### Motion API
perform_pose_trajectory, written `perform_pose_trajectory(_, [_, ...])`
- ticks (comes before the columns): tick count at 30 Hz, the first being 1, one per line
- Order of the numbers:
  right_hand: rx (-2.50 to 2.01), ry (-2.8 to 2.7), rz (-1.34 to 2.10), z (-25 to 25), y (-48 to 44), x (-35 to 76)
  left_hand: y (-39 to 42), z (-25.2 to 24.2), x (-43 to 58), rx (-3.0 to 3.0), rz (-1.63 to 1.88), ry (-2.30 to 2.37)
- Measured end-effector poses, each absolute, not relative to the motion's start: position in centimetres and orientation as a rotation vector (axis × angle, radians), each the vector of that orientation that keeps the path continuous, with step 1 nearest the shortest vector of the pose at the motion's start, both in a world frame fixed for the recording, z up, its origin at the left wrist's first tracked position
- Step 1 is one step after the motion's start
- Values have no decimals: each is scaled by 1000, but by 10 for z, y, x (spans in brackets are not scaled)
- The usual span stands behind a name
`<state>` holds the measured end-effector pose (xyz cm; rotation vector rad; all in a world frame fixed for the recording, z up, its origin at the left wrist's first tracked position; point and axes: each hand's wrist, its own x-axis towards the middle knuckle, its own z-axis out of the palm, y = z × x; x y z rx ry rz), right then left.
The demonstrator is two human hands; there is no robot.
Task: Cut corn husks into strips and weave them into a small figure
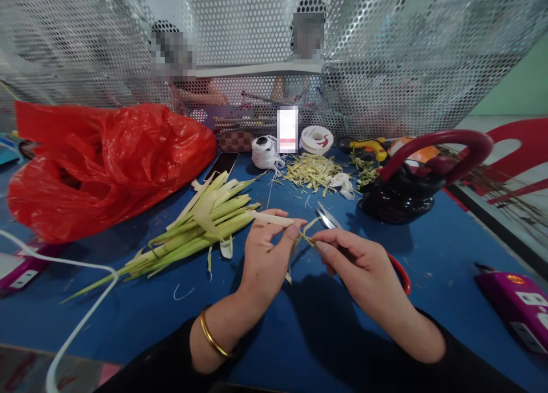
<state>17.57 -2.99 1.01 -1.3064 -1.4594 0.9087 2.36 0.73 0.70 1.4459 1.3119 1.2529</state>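
Between thumb and fingers my left hand (268, 256) pinches a pale, flat leaf strip (272, 218) that sticks out to the left. My right hand (363, 267) pinches the end of a thin yellow-green strand (307, 239), which runs across to the left fingertips. Left of my hands lies a bundle of long green leaf strips (201, 222), like corn husk or palm leaf. Scissors (327, 216) lie behind my right hand, blades pointing away; their red handle (400, 273) shows partly beyond the wrist.
A red plastic bag (111, 165) fills the back left. Behind are a thread spool (264, 152), a lit phone (287, 130), a white ribbon roll (317, 139) and plant scraps (312, 170). A dark pot (398, 190) stands right; a white cable (96, 302) crosses the left. Two people sit beyond the perforated screen (252, 33).
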Motion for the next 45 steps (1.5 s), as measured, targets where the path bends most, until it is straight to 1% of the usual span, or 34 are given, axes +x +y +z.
perform_pose_trajectory(4, [-1328, -1475, 881, 10, -31, 176, 6, 5, 23, 1570, 1161, 1318])
perform_pose_trajectory(10, [-1269, -1297, 1212, 8, -27, 174, -1, -2, 26, 1744, 1132, 1264])
perform_pose_trajectory(12, [-1270, -1228, 1243, 6, -26, 173, -2, -4, 27, 1833, 1124, 1257])
perform_pose_trajectory(19, [-1299, -1306, 1014, -1, -28, 170, -1, -9, 28, 1878, 1166, 1283])
perform_pose_trajectory(27, [-1291, -1318, 1017, -9, -29, 164, -1, -13, 31, 1840, 1113, 1324])
perform_pose_trajectory(35, [-1318, -1445, 848, -13, -30, 166, -2, -14, 30, 1942, 1087, 1342])
perform_pose_trajectory(37, [-1324, -1469, 857, -13, -30, 166, -1, -13, 29, 1912, 1061, 1336])
perform_pose_trajectory(42, [-1295, -1375, 1028, -11, -27, 167, 3, -10, 30, 1734, 1057, 1301])
perform_pose_trajectory(45, [-1336, -1362, 993, -11, -25, 167, 3, -8, 31, 1650, 1030, 1299])
